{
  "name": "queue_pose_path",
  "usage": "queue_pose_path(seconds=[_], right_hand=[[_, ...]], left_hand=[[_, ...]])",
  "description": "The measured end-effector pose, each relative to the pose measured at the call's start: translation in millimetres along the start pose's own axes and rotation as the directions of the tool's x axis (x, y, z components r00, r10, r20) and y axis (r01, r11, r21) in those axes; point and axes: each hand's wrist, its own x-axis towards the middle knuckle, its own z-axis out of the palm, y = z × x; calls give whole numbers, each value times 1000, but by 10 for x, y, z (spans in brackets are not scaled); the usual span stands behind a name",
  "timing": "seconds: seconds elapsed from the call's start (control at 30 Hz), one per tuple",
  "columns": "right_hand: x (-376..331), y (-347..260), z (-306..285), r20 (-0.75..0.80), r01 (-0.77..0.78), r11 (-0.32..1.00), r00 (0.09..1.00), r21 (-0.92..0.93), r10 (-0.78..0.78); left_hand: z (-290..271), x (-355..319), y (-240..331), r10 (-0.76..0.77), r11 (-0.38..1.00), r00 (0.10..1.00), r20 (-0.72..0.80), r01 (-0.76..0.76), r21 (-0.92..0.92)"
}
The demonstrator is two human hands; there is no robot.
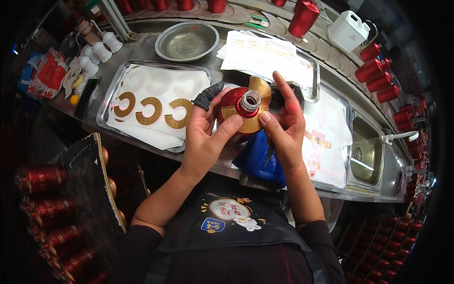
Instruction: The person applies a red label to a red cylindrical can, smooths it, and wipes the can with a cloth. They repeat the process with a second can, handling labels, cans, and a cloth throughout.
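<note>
A glossy red bottle (229, 98) with a bare threaded metal neck is held in front of me, its mouth tipped toward me. My left hand (204, 130) grips its left side, thumb on the shoulder; a black cover wraps a fingertip. A gold C-shaped decal (259, 87) lies around the neck on the shoulder, its upper end jutting out past the right side. My right hand (287, 128) pinches the decal's right edge with the thumb, while the index finger points up. The other right fingers are partly hidden behind the bottle.
A metal tray (102, 106) holds white sheets (156, 135) with gold C-shaped decals. Behind it sits a metal basin (187, 41), beside stacked papers (257, 52). A blue support (265, 161) is below the bottle. Red bottles (303, 19) stand on the conveyor; a sink (366, 149) is right.
</note>
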Motion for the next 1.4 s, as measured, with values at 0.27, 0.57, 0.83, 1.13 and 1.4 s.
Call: queue_pose_path(seconds=[0.27,0.57,0.83,1.13,1.4], right_hand=[[-6,-31,23,-20,3,1000,1000,10,-3],[13,10,3,27,30,991,999,-129,-27],[-7,22,12,1,58,994,998,-90,-59],[32,47,10,4,89,968,996,-236,-90],[55,35,46,-12,36,997,999,-75,-37]], left_hand=[[54,23,9,23,999,1000,-9,-23,32],[54,57,-41,53,993,998,-25,-50,103],[-54,-217,-293,537,594,807,247,-569,569],[-192,-58,-242,513,607,848,130,-466,643],[-113,-243,-257,516,435,832,201,-457,776]])
